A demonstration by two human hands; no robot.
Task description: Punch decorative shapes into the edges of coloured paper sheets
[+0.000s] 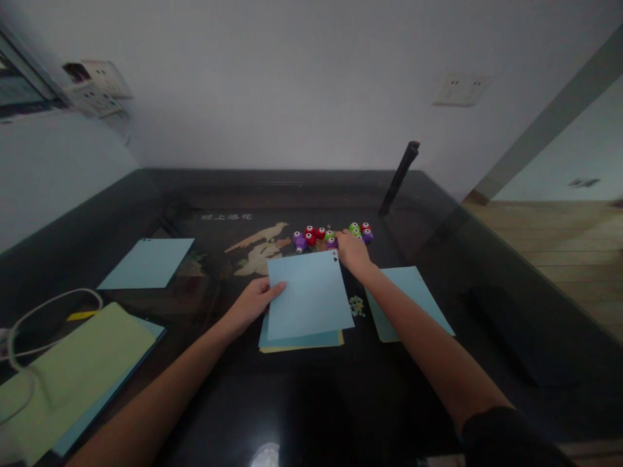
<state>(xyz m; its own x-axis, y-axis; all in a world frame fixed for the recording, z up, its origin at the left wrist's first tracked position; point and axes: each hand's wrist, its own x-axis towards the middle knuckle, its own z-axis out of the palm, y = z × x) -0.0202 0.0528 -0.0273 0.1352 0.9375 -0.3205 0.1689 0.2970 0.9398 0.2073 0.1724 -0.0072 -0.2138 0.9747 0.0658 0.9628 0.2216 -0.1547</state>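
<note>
Left hand (253, 301) pinches blue sheet (309, 295); right hand (353, 251) fingers down among small punches (331, 236); grip unclear.

Dim room: white wall (292, 78), glossy black table (487, 259), wooden floor (559, 240).

A white cable (29, 321) lies beside green paper (73, 373).

Table (302, 402): dark, glossy, reflective top. Blue sheet (309, 295): matt paper (smooth, uncreased). Small punches (331, 235): shiny coloured plastic. Green sheet (73, 370): matt paper.
</note>
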